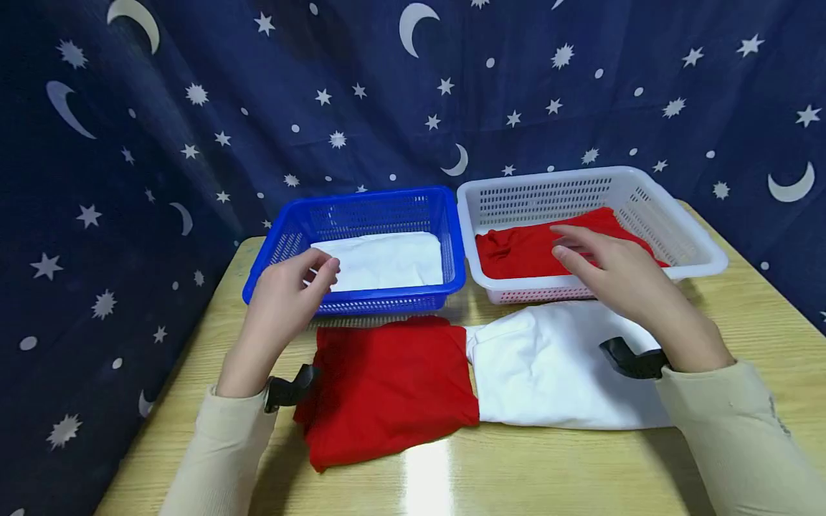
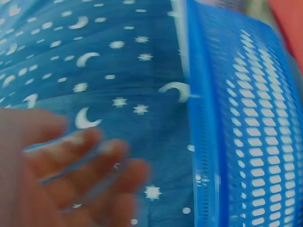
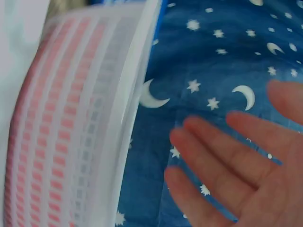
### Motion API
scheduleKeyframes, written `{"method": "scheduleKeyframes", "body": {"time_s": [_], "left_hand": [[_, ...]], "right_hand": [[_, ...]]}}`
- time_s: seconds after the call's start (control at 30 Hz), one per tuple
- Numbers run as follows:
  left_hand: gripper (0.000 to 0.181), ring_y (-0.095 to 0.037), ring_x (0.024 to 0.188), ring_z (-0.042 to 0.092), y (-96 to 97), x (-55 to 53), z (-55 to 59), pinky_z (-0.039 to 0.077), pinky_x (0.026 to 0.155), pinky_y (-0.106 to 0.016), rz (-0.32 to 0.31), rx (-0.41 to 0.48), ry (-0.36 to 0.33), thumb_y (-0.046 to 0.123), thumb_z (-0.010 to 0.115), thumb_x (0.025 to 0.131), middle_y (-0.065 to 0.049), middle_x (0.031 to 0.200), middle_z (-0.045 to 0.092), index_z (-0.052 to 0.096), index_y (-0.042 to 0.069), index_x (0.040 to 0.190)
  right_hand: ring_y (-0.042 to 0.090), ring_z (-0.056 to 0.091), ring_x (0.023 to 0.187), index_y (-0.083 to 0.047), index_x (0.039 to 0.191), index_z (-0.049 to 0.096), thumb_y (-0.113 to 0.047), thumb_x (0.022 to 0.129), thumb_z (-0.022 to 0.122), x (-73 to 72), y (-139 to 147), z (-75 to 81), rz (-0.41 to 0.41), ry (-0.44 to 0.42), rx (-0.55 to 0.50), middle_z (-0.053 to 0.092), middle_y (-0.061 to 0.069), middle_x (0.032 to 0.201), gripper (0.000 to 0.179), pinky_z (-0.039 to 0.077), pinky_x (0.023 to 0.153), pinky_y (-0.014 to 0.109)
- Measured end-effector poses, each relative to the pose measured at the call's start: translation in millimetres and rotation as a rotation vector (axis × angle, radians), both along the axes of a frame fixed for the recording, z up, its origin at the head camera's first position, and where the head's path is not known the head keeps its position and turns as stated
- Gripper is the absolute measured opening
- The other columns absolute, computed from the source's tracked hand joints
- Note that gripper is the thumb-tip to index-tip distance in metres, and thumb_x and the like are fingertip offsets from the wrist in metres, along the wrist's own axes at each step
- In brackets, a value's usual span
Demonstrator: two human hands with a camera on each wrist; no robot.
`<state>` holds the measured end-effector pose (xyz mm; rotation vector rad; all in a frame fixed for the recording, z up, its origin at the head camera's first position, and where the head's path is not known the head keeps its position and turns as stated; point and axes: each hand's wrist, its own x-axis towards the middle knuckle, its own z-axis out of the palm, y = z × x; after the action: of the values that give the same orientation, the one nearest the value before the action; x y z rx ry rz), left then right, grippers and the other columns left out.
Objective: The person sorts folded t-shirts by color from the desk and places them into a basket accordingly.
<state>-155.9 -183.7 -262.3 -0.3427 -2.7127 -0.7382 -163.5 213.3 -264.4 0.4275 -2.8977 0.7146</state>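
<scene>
My left hand [image 1: 287, 287] hovers by the front left of the blue basket [image 1: 353, 292], its fingers loosely bent with nothing in them. In that basket lies a folded white cloth [image 1: 393, 258]. Over the front edge of the white basket [image 1: 693, 269] is my right hand [image 1: 609, 269], fingers relaxed and empty. A folded red cloth [image 1: 525, 251] lies inside the white basket. On the table in front, a folded red garment [image 1: 400, 387] lies beside a folded white garment [image 1: 555, 373]. The right wrist view shows the right fingers [image 3: 213, 165] spread apart.
Both baskets stand side by side at the back of the wooden table [image 1: 361, 487]. Behind and to the left hangs a dark blue curtain [image 1: 387, 64] with moons and stars. A black strap [image 1: 290, 387] is on the left wrist, another black strap [image 1: 632, 358] on the right.
</scene>
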Motion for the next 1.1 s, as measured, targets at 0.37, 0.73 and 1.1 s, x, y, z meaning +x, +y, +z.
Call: {"method": "scheduleKeyframes", "body": {"time_s": [0.37, 0.73, 1.1], "left_hand": [[0.039, -0.014, 0.056, 0.043, -14.9, 28.6, -14.6, 0.036, 0.049, -0.029, 0.015, 0.052, -0.051, 0.045, 0.041, 0.091, 0.003, 0.06, 0.051, 0.059, 0.018, 0.071], [0.044, -0.016, 0.073, 0.055, -47.8, 22.1, -5.2, 0.045, 0.063, -0.032, -0.102, -0.052, -0.469, 0.047, 0.038, 0.092, -0.001, 0.078, 0.061, 0.063, 0.012, 0.08], [0.04, -0.02, 0.075, 0.059, -55.9, -5.6, -34.6, 0.05, 0.06, -0.03, -0.129, -0.068, -0.764, 0.038, 0.05, 0.089, -0.007, 0.087, 0.064, 0.065, 0.003, 0.099]], "right_hand": [[0.019, 0.059, 0.086, -0.021, 0.124, 0.053, -0.044, 0.088, 0.05, 25.4, -36, -17.6, 0.101, 0.012, -0.108, 0.062, 0.001, 0.105, 0.043, 0.048, 0.073, 0.042], [0.01, 0.058, 0.079, -0.025, 0.122, 0.054, -0.039, 0.088, 0.052, 24.9, -62, -35.5, 0.256, -0.121, -0.152, 0.063, -0.009, 0.089, 0.037, 0.047, 0.068, 0.031], [0.002, 0.054, 0.067, -0.021, 0.13, 0.046, -0.032, 0.089, 0.052, 20.6, -96, -68.5, 0.378, -0.311, -0.044, 0.061, -0.011, 0.079, 0.043, 0.044, 0.061, 0.025]]}}
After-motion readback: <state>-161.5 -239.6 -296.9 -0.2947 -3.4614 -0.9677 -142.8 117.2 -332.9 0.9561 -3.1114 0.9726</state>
